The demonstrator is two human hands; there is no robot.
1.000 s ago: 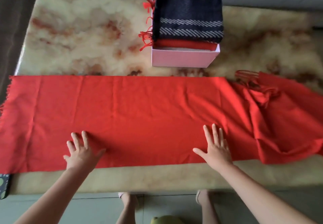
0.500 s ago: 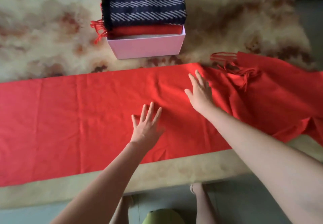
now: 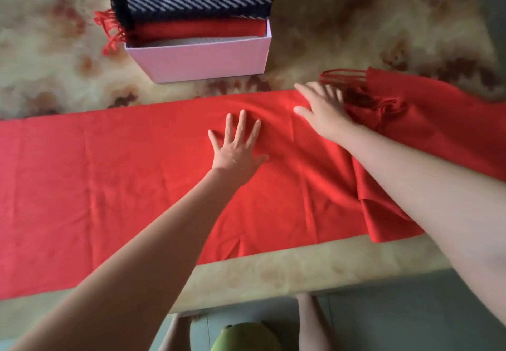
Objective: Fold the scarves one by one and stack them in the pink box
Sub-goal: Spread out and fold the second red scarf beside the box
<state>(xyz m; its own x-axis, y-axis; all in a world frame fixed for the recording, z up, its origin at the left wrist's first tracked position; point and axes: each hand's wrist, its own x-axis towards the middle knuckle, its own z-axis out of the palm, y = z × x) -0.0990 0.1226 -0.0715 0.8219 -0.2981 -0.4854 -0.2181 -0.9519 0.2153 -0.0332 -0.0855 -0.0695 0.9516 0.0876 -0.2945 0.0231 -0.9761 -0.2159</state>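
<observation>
Red scarf (image 3: 109,186) flat; left hand (image 3: 235,151), right hand (image 3: 323,112) splayed on it; no writing.

marbled cream-and-brown table (image 3: 342,30) fills most of the view. grey-green floor (image 3: 397,320) below its near edge. green rounded object (image 3: 241,337) at bottom, partly cut off.

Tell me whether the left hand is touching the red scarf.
Touching: the head view shows the left hand lying flat, fingers spread, on the red scarf.

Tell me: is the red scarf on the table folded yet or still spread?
Mostly spread: the red scarf lies flat across the table, only its right end bunched.
</observation>
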